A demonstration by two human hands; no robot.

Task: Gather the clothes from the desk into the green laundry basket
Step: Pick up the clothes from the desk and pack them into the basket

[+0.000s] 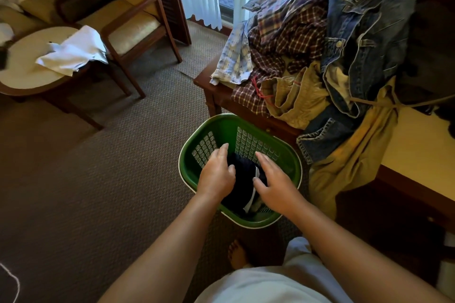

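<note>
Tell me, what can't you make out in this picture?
- Head view: dark garment in the green basket, mostly covered by left hand and right hand.
- Head view: desk, most of its top buried under the clothes pile.
- Head view: dark object on the round table, cut by the left edge.

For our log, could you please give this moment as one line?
basket: dark garment inside; left hand: open; right hand: open; desk: clothes pile uncollected
</note>
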